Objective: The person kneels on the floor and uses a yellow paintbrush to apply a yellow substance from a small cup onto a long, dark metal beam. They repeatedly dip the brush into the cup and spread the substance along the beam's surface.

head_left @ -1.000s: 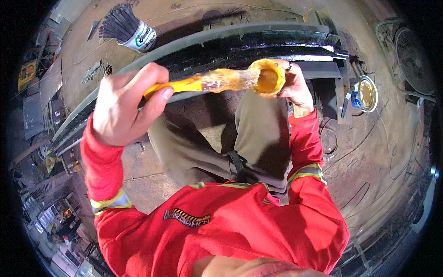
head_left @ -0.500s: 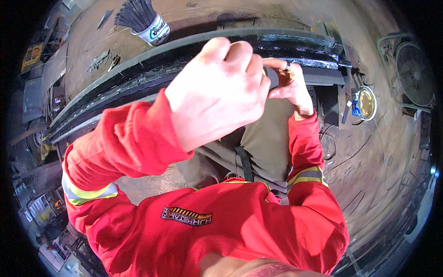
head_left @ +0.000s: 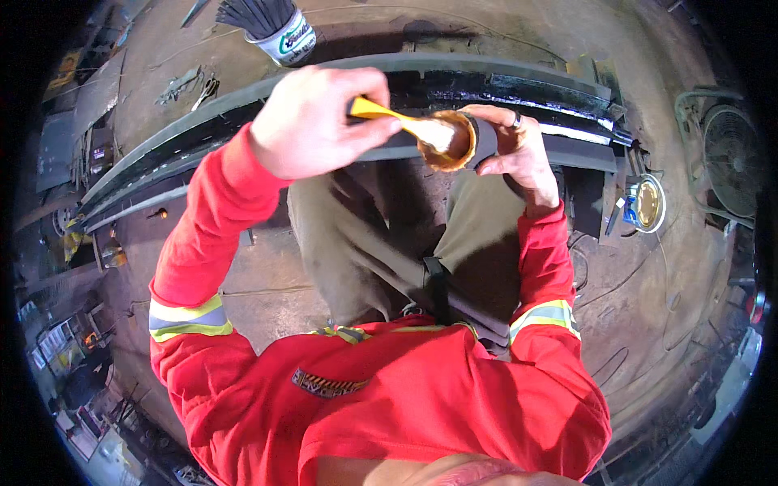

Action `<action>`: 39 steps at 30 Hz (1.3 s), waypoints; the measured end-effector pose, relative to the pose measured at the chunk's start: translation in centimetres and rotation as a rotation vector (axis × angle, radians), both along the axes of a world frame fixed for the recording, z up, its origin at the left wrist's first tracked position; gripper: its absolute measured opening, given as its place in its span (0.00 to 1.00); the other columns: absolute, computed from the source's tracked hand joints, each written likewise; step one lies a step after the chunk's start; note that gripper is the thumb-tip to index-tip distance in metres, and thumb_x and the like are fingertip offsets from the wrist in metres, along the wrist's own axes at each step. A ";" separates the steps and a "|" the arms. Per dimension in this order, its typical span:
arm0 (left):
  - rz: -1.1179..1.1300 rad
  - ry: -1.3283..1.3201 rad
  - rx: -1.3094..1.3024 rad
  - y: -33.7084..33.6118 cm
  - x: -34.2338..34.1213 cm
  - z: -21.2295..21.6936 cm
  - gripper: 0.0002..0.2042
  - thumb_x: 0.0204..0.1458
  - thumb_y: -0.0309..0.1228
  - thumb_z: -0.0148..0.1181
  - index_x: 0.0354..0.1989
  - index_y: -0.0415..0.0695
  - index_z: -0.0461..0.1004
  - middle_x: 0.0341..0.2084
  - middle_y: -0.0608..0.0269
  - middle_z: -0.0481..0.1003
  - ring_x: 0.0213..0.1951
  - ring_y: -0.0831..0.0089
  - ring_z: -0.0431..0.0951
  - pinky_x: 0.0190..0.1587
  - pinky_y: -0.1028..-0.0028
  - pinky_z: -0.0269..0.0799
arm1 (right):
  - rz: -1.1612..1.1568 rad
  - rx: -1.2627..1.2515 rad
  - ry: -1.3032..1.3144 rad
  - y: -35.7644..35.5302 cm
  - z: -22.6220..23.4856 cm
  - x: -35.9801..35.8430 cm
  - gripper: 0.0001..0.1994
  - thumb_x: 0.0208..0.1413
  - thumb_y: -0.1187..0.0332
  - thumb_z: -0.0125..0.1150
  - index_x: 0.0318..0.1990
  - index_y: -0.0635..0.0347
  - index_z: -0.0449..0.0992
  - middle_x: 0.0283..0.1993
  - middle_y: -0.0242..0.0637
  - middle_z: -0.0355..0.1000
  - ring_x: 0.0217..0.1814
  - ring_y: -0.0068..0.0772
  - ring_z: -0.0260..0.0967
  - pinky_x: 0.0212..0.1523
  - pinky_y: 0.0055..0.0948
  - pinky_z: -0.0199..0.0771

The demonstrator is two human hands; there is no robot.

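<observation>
In my left hand (head_left: 324,121) is a brush (head_left: 409,125) with a yellow handle. Its handle passes between my thumb and fingers, and its pale bristles reach into the mouth of a short dark cylinder (head_left: 486,144). The cylinder has an orange-brown rim and a brownish inside; whether its far end is closed is hidden. My right hand (head_left: 523,154), with a ring on one finger, grips that far end, thumb below and fingers above. Both hands are over my lap, in front of long dark metal beams (head_left: 365,74).
Beyond the beams stands a white bucket (head_left: 292,44) of dark strips. At right, a round can (head_left: 648,202) with tan contents sits on the floor near a large fan (head_left: 729,154). Scissors (head_left: 207,91) lie at far left. A cable (head_left: 624,292) trails across the floor.
My left hand has moved left and turned, uncovering the brush and the cylinder's open mouth. My right hand has shifted slightly right and down, still gripping the cylinder.
</observation>
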State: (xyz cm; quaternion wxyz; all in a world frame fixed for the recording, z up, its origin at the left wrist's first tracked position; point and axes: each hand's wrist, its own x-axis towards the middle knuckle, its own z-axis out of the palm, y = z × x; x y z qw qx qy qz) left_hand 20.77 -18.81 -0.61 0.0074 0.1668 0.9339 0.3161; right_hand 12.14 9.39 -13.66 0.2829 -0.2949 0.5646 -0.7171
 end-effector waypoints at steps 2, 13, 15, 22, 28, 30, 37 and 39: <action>0.022 -0.008 0.050 -1.3 0.2 0.0 0.07 0.49 0.28 0.66 0.31 0.41 0.74 0.17 0.60 0.71 0.18 0.72 0.69 0.24 0.74 0.65 | 0.009 -0.024 0.014 0.0 -0.1 -0.3 0.39 0.27 0.79 0.80 0.56 0.66 0.73 0.55 0.38 0.73 0.60 0.31 0.66 0.63 0.32 0.62; -0.092 0.483 -0.326 0.4 3.0 5.6 0.12 0.34 0.25 0.70 0.30 0.40 0.76 0.26 0.61 0.73 0.26 0.64 0.73 0.29 0.69 0.69 | 0.104 -0.038 -0.055 -0.8 1.6 0.0 0.38 0.28 0.78 0.77 0.56 0.65 0.72 0.58 0.42 0.71 0.63 0.36 0.64 0.68 0.36 0.55; -0.176 0.574 -0.404 1.3 3.0 5.5 0.14 0.31 0.29 0.67 0.30 0.41 0.77 0.26 0.64 0.71 0.25 0.68 0.71 0.25 0.71 0.67 | 0.109 -0.009 -0.040 -1.1 2.0 0.2 0.38 0.27 0.78 0.77 0.56 0.65 0.73 0.57 0.42 0.71 0.63 0.36 0.64 0.68 0.35 0.55; -0.301 0.669 -0.567 3.8 3.7 2.9 0.11 0.31 0.34 0.60 0.26 0.45 0.74 0.23 0.71 0.68 0.30 0.76 0.69 0.28 0.77 0.61 | 0.115 0.122 0.145 -2.4 5.3 -0.4 0.36 0.28 0.79 0.77 0.54 0.65 0.75 0.55 0.41 0.72 0.57 0.33 0.68 0.62 0.32 0.64; -0.283 0.563 -0.436 1.6 2.0 -0.4 0.09 0.37 0.33 0.62 0.26 0.49 0.70 0.20 0.71 0.65 0.26 0.73 0.69 0.25 0.73 0.65 | 0.211 0.225 0.340 -3.4 5.9 -1.0 0.31 0.32 0.78 0.76 0.51 0.64 0.77 0.53 0.39 0.74 0.54 0.27 0.69 0.56 0.26 0.67; -0.246 0.506 -0.327 1.1 2.4 -1.9 0.09 0.37 0.33 0.63 0.26 0.49 0.71 0.20 0.69 0.64 0.24 0.71 0.69 0.23 0.70 0.66 | 0.234 0.302 0.249 -3.5 5.6 -0.2 0.29 0.33 0.76 0.77 0.50 0.63 0.77 0.52 0.37 0.75 0.54 0.26 0.69 0.53 0.24 0.67; -0.030 0.150 0.160 -2.0 4.4 -4.1 0.06 0.46 0.27 0.67 0.29 0.42 0.75 0.22 0.59 0.76 0.22 0.61 0.77 0.25 0.70 0.71 | 0.265 0.182 0.035 -3.4 4.3 0.1 0.34 0.32 0.73 0.80 0.53 0.66 0.75 0.51 0.37 0.75 0.54 0.26 0.69 0.58 0.27 0.66; 0.010 0.061 0.291 -2.8 4.7 -4.6 0.06 0.49 0.26 0.66 0.30 0.39 0.74 0.24 0.58 0.77 0.25 0.68 0.78 0.30 0.75 0.71 | 0.264 0.183 0.056 -3.6 4.1 0.1 0.36 0.30 0.73 0.80 0.54 0.66 0.74 0.51 0.37 0.75 0.53 0.27 0.70 0.58 0.28 0.67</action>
